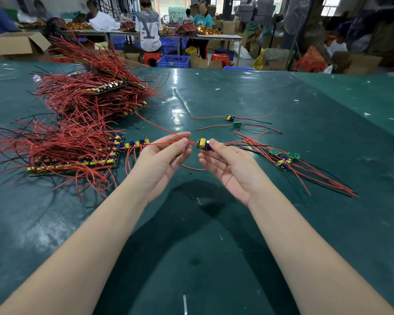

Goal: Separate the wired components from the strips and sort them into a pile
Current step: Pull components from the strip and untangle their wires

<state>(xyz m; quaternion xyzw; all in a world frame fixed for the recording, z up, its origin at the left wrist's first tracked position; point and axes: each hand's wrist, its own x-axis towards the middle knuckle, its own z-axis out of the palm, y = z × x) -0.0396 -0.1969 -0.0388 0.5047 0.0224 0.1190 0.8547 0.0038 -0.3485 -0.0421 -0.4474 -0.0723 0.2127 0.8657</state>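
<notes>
Progress: early | right hand (228,164) pinches a freed wired component (203,144) above the green table (282,223) | left hand (166,155) pinches its red lead | sorted pile (282,159) just right of the held component, only a handful | strips (77,160) well to its left, heaps still uncut.

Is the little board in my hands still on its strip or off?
Off. The small board is alone between both hands, clear of the strip.
</notes>
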